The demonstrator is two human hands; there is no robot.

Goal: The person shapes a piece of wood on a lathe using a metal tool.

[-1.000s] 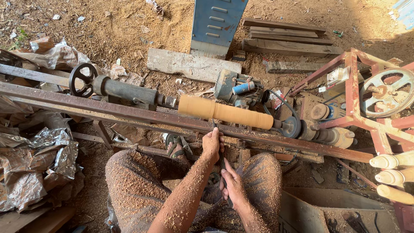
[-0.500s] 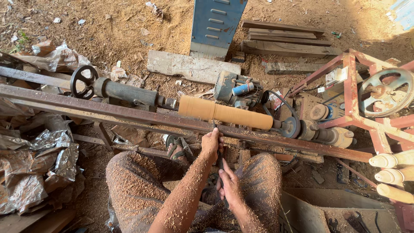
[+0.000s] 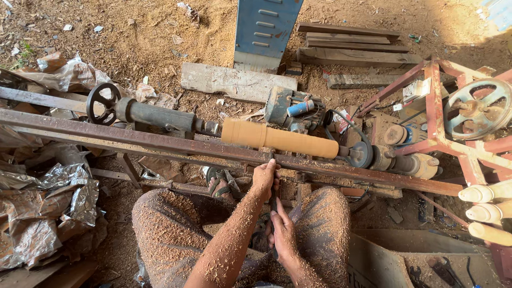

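Change: both hands stand almost where they stood half a second ago; the right hand has slid slightly nearer the left along the tool.
Left hand (image 3: 265,178): arm stretched forward and dusted with sawdust, fingers clenched around the upper end of a dark turning tool (image 3: 273,201), knuckles resting against the rusty steel rail (image 3: 160,143).
Right hand (image 3: 282,234): lower, between the knees, fingers wrapped round the tool's shaft just behind the left hand.
Wooden cylinder (image 3: 280,138): mounted crosswise on the lathe, just beyond the rail, between the tailstock with its black handwheel (image 3: 103,104) and the drive pulley (image 3: 362,154); tool tip is hidden by the left hand.
Holders: red metal rack (image 3: 442,138) at right, turned pale spindles (image 3: 488,210) lying at its lower edge.
Ground: sawdust, crumpled foil (image 3: 48,208) at left.
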